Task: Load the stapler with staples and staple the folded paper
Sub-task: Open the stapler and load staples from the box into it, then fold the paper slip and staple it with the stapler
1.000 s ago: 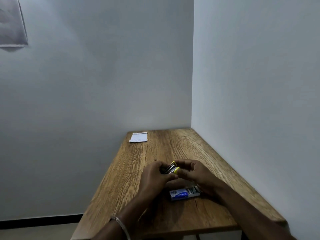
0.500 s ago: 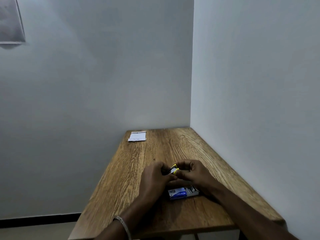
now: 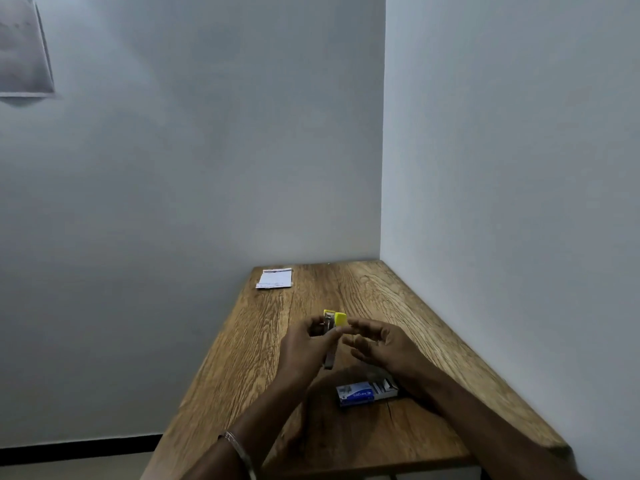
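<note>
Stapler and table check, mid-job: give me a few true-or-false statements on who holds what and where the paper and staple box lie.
1. The left hand holds the stapler. True.
2. The right hand grips the staple box. False: its fingers are spread and hold nothing; the box lies on the table.
3. The folded paper lies at the table's far left corner. True.
4. The folded paper sits inside the stapler. False: it lies far from both hands.
5. The stapler has a yellow part. True.
</note>
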